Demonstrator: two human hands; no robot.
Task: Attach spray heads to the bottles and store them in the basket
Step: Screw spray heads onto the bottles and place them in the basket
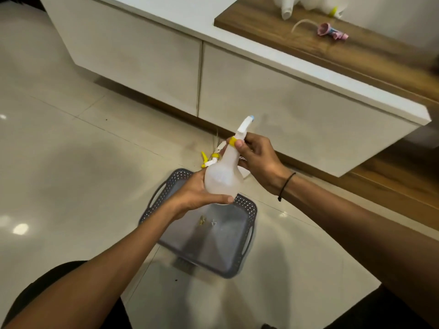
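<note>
A translucent white bottle (223, 176) is held above the grey perforated basket (247, 210) on the floor. My left hand (197, 193) cups its round base. My right hand (256, 155) grips the neck at the yellow collar of a white spray head (244, 127) sitting on top of the bottle. Behind the bottle, another spray bottle with a yellow trigger (209, 160) lies at the basket's far end, partly hidden. A pink spray head (332, 32) with a tube lies on the wooden shelf (297, 39), near more white bottles (287, 8).
A white cabinet (166, 58) with a countertop edge stands beyond the basket. The floor is glossy pale tile (59, 162). Small scraps (206, 220) lie in the basket's bottom. A wooden ledge (392, 191) runs low at the right.
</note>
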